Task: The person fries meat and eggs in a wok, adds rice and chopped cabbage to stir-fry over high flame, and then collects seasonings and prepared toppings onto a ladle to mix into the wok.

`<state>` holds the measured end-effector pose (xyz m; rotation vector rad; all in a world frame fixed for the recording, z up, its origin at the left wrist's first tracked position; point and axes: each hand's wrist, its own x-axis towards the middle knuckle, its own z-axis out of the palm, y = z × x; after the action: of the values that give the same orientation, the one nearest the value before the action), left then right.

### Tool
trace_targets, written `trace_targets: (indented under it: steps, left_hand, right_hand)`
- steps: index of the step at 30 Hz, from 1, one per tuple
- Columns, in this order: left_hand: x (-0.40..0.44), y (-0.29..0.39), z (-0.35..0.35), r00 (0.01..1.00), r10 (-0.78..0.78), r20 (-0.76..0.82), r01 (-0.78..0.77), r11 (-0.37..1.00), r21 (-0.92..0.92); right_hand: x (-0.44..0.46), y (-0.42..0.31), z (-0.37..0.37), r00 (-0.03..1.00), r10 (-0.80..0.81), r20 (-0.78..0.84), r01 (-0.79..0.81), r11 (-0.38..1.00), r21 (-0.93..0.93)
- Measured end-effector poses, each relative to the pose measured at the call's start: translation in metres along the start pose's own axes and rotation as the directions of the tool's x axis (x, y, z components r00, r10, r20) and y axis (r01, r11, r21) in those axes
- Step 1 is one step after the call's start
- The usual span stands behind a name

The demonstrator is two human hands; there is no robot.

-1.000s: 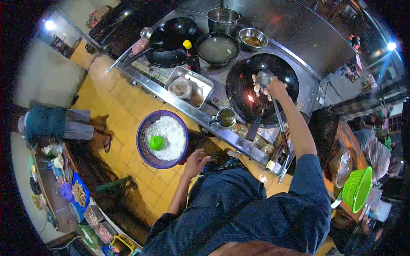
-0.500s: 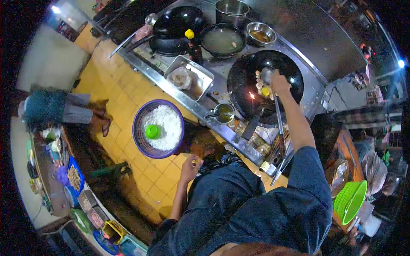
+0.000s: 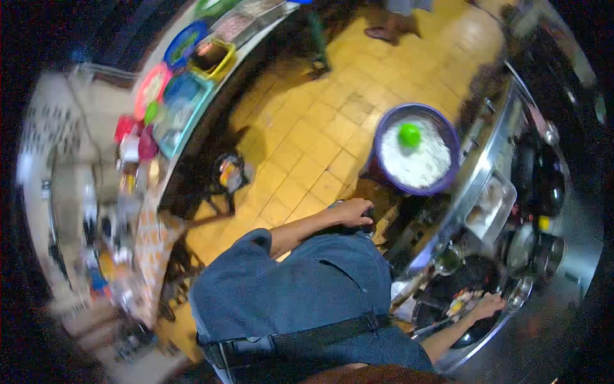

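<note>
My right hand (image 3: 489,306) reaches over the black wok (image 3: 478,272) at the lower right. It is blurred, so I cannot tell whether its fingers are closed on anything. Pale pieces of food and a yellow egg yolk (image 3: 456,308) lie in the wok, just left of that hand. A metal bowl (image 3: 520,292) stands close beyond the fingertips. My left hand (image 3: 355,212) is by my thigh with its fingers curled; whatever it may hold is hidden. Past it, a purple basket (image 3: 382,169) contains white rice (image 3: 419,165) and a bright green cup (image 3: 410,134).
A metal tray (image 3: 508,195) and a metal mug (image 3: 449,258) sit along the stove's edge. Behind me runs a long counter with a yellow basket (image 3: 222,64) and a turquoise tray (image 3: 185,131). A stool (image 3: 227,176) stands on the yellow tiles. Another person's feet (image 3: 387,32) show at the top.
My view has swung left, so the stove now lies at the lower right and the rear counter shows. My right hand stays over the wok area, shifted toward the metal bowl.
</note>
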<state>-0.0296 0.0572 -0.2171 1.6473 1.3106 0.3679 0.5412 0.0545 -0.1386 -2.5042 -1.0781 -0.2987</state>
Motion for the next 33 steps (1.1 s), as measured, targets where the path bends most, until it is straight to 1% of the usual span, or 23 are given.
trace_targets:
  steps: [2,3,4,5,6,7,8,9,10,11,12,13,14,16,17,19,22,24,26,27,30,32,33]
  left_hand:
    - [-0.014,-0.001,-0.016,0.997,-0.073,-0.024,0.072,0.996,-0.052]
    - [-0.021,0.003,-0.027,0.988,-0.158,-0.003,0.157,0.986,-0.051]
    - [-0.029,0.007,-0.038,0.970,-0.243,0.017,0.244,0.969,-0.051]
    - [-0.038,0.010,-0.043,0.963,-0.250,-0.099,0.246,0.968,-0.053]
    - [-0.043,0.005,-0.042,0.948,-0.286,-0.136,0.276,0.957,-0.089]
    - [-0.044,-0.007,-0.038,0.939,-0.288,-0.189,0.265,0.954,-0.140]
    - [-0.045,-0.021,-0.032,0.926,-0.296,-0.234,0.254,0.948,-0.194]
    - [-0.048,-0.031,-0.027,0.910,-0.229,-0.347,0.159,0.963,-0.218]
    - [-0.049,-0.038,-0.022,0.889,-0.266,-0.373,0.182,0.952,-0.245]
    - [-0.056,-0.028,-0.033,0.882,-0.384,-0.273,0.330,0.917,-0.225]
    - [-0.057,-0.027,-0.042,0.855,-0.490,-0.170,0.462,0.868,-0.183]
    - [-0.050,-0.061,-0.011,0.878,-0.476,-0.056,0.479,0.874,0.081]
    - [-0.057,-0.060,-0.015,0.871,-0.487,-0.063,0.491,0.868,0.071]
    - [-0.065,-0.047,-0.035,0.849,-0.274,-0.451,0.087,0.915,-0.394]
    - [-0.069,-0.026,-0.061,0.863,-0.440,-0.247,0.348,0.873,-0.341]
    - [-0.053,-0.053,-0.042,0.868,-0.402,-0.292,0.307,0.896,-0.321]
    - [-0.043,-0.036,-0.067,0.892,-0.414,-0.180,0.346,0.883,-0.316]
    - [-0.005,-0.065,-0.050,0.987,-0.116,-0.107,0.074,0.938,-0.339]
    - [0.004,-0.019,-0.076,0.972,-0.222,-0.071,0.212,0.969,-0.127]
    - [0.031,-0.055,-0.046,0.992,-0.124,0.006,0.123,0.979,-0.163]
    - [0.071,-0.030,-0.044,0.975,0.037,0.218,-0.017,0.996,-0.091]
    - [0.094,0.012,-0.046,0.942,0.100,0.319,-0.094,0.995,-0.034]
    - [0.102,0.009,-0.044,0.899,0.205,0.387,-0.198,0.978,-0.058]
  right_hand:
    - [0.031,-0.031,0.062,0.737,-0.675,-0.035,0.671,0.737,-0.080]
    - [0.002,-0.120,0.048,0.764,-0.645,-0.002,0.576,0.680,0.454]
    - [-0.006,-0.170,0.076,0.840,-0.471,0.269,0.210,0.741,0.638]
    - [-0.018,-0.217,0.099,0.649,-0.753,0.109,0.574,0.578,0.579]
    - [-0.033,-0.271,0.127,0.603,-0.666,0.438,0.390,0.726,0.567]
    - [-0.084,-0.329,0.128,0.544,-0.836,0.077,0.457,0.372,0.808]
    - [-0.131,-0.392,0.111,0.496,-0.867,0.047,0.266,0.203,0.943]
    - [-0.170,-0.450,0.081,0.314,-0.940,0.131,0.633,0.310,0.709]
    - [-0.220,-0.491,0.038,0.157,-0.732,0.663,-0.197,0.634,0.748]
    - [-0.262,-0.496,0.111,0.158,-0.945,0.288,0.025,0.295,0.955]
    - [-0.307,-0.532,0.068,-0.060,-0.966,0.252,0.089,0.246,0.965]
    - [-0.347,-0.551,0.013,-0.336,-0.853,0.400,-0.354,0.508,0.785]
    - [-0.391,-0.555,0.017,-0.430,-0.878,0.212,-0.518,0.432,0.738]
    - [-0.448,-0.571,-0.019,-0.416,-0.864,0.283,-0.372,0.446,0.814]
    - [-0.448,-0.575,-0.026,-0.418,-0.865,0.278,-0.373,0.442,0.816]
    - [-0.433,-0.577,-0.034,-0.532,-0.836,0.139,-0.052,0.196,0.979]
    - [-0.353,-0.554,-0.021,-0.627,-0.742,0.237,-0.078,0.362,0.929]
    - [-0.287,-0.506,0.007,-0.386,-0.861,0.332,-0.039,0.374,0.926]
    - [-0.207,-0.443,0.006,-0.007,-0.862,0.507,0.187,0.497,0.847]
    - [-0.167,-0.406,0.010,0.223,-0.807,0.547,0.227,0.589,0.776]
    - [-0.094,-0.231,-0.021,0.803,-0.448,0.394,0.303,0.875,0.377]
    - [-0.109,-0.092,-0.044,0.963,-0.075,0.261,0.141,0.960,-0.243]
    - [-0.140,-0.072,-0.079,0.926,0.248,0.285,-0.093,0.880,-0.465]
